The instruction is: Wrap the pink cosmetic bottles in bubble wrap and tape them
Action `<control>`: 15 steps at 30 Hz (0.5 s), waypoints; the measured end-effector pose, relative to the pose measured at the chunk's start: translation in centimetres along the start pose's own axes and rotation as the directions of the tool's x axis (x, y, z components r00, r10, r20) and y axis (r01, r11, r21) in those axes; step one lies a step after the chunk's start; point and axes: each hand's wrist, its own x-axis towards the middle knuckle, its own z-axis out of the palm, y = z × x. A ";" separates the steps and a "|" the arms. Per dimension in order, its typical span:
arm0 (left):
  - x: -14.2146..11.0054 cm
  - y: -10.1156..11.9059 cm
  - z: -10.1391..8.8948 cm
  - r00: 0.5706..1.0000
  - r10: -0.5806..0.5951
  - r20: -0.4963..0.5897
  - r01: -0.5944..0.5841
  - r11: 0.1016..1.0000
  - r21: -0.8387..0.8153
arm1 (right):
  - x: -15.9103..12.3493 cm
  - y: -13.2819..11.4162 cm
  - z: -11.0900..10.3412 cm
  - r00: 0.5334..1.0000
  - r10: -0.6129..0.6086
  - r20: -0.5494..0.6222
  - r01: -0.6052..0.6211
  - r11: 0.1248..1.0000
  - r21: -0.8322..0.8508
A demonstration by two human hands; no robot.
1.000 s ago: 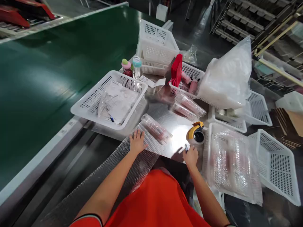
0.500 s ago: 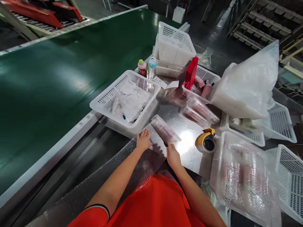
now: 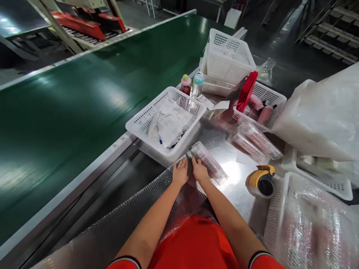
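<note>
A long sheet of clear bubble wrap (image 3: 146,200) runs from the lower left up to the metal tabletop. My left hand (image 3: 180,172) lies on its upper end, fingers stretched out together, palm down. Close beside it, my right hand (image 3: 200,171) rests at the wrap's edge with its index finger extended; part of its fingers is hidden. Just right of this hand lies a bubble-wrapped pinkish cylinder (image 3: 209,160). Two similar wrapped cylinders (image 3: 256,141) lie farther back. A yellow-and-black tape dispenser (image 3: 260,181) stands to the right.
A white basket (image 3: 134,125) of bagged papers stands ahead, beside the green conveyor belt (image 3: 70,108). Two small bottles (image 3: 198,85) and stacked baskets (image 3: 231,56) are behind. A basket (image 3: 276,95) holds pink bottles; a large plastic bag (image 3: 322,116) and wrapped packs (image 3: 311,220) fill the right.
My right hand has moved from the wrap's near corner up to its far edge, closer to my left hand. A lighter flap of wrap no longer shows. The view has turned.
</note>
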 end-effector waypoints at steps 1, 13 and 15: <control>0.0 0.0 0.0 1.000 0.002 -0.006 -0.002 1.000 0.004 | 0.0 -0.1 0.0 1.000 0.000 0.009 0.000 1.000 -0.003; 0.1 0.1 0.3 1.000 -0.009 0.025 0.008 0.999 0.032 | -22.6 16.0 8.1 0.945 0.299 0.130 -0.291 0.954 -0.080; 0.2 0.3 0.4 0.999 -0.015 0.041 0.013 0.999 0.035 | -25.2 18.7 8.5 0.907 0.416 0.068 -0.412 0.909 -0.070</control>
